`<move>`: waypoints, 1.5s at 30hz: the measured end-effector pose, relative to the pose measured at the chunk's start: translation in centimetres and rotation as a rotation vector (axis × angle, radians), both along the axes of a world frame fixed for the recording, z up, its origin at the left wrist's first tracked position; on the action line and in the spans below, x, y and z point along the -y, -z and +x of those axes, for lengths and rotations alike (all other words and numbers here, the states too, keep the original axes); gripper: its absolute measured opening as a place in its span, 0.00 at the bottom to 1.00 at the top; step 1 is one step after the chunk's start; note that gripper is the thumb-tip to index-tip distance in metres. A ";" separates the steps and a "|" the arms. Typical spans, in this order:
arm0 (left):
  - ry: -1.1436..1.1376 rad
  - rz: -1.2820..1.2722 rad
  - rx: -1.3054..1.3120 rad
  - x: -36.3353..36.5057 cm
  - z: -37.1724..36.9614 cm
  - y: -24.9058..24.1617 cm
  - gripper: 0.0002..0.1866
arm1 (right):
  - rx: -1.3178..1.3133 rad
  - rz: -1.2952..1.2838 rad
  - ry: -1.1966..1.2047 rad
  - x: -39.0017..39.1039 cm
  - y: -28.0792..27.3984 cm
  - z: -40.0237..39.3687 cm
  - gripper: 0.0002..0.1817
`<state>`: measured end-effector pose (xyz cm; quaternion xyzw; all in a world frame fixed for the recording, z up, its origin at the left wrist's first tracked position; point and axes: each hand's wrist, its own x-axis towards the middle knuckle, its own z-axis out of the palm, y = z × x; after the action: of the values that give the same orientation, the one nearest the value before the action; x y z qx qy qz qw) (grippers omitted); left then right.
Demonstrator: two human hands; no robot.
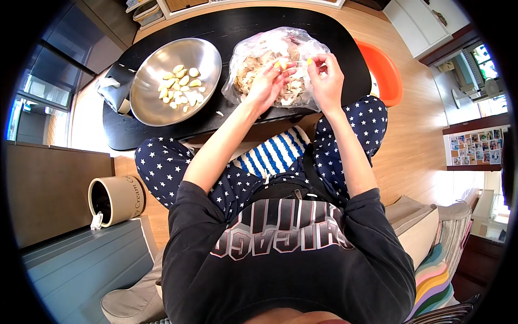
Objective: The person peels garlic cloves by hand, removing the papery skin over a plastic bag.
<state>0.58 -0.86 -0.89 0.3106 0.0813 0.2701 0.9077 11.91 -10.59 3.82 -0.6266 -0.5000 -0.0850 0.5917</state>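
Observation:
Over a clear plastic bag [231, 89] full of papery garlic skins [249, 67], my two hands are raised a short way apart. My left hand [268, 83] is turned palm up, its fingers curled and the thumb near the fingertips; whatever lies between them is too small to make out. My right hand [327, 81] pinches thumb against forefinger above the bag's right side, and I cannot make out what is in the pinch. Left of the bag, a wide steel bowl [148, 100] holds several peeled garlic cloves [181, 82].
Bag and bowl stand on a black table [226, 24]. A dark box with a tissue [110, 82] sits by the bowl's left side. An orange tub [391, 75] is on the right. A striped cloth [272, 154] lies on my lap; a beige bin [127, 198] stands at the left.

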 end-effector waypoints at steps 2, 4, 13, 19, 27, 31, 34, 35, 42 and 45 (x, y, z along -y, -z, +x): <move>-0.090 0.020 -0.126 -0.1 -0.1 -0.1 0.16 | 0.025 -0.032 -0.036 0.3 0.0 -0.3 0.06; -0.104 0.003 -0.114 -0.3 0.0 0.2 0.16 | 0.019 -0.024 -0.052 0.6 0.0 -0.5 0.06; -0.072 0.008 -0.069 -0.3 -0.1 0.0 0.16 | 0.028 -0.431 -0.058 0.4 1.6 1.4 0.09; -0.082 -0.046 -0.130 0.2 0.1 0.3 0.15 | 0.091 -0.263 -0.129 -1.5 1.5 0.8 0.09; -0.065 -0.048 -0.093 -0.2 0.3 0.8 0.14 | 0.105 -0.231 -0.149 -1.5 1.3 0.3 0.06; -0.091 -0.040 -0.036 -0.5 0.1 0.5 0.14 | -0.002 -0.236 -0.268 -0.8 1.3 -0.5 0.06; -0.100 -0.033 -0.005 -0.8 0.0 0.3 0.14 | 0.048 -0.297 -0.296 -0.2 1.4 -0.4 0.05; -0.106 -0.065 0.003 -1.0 0.0 0.3 0.15 | 0.048 -0.297 -0.296 -0.1 1.5 -0.3 0.05; -0.114 -0.075 -0.018 -0.7 -0.2 -0.5 0.17 | 0.211 -0.420 -0.039 0.3 3.0 1.3 0.06; -0.121 -0.018 -0.001 -0.7 0.1 0.1 0.17 | 0.182 -0.385 -0.008 0.0 2.3 0.5 0.07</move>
<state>0.68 -0.13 -1.00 0.2971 0.1030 0.3236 0.8924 12.39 -10.57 1.56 -0.7159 -0.5608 -0.0417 0.4138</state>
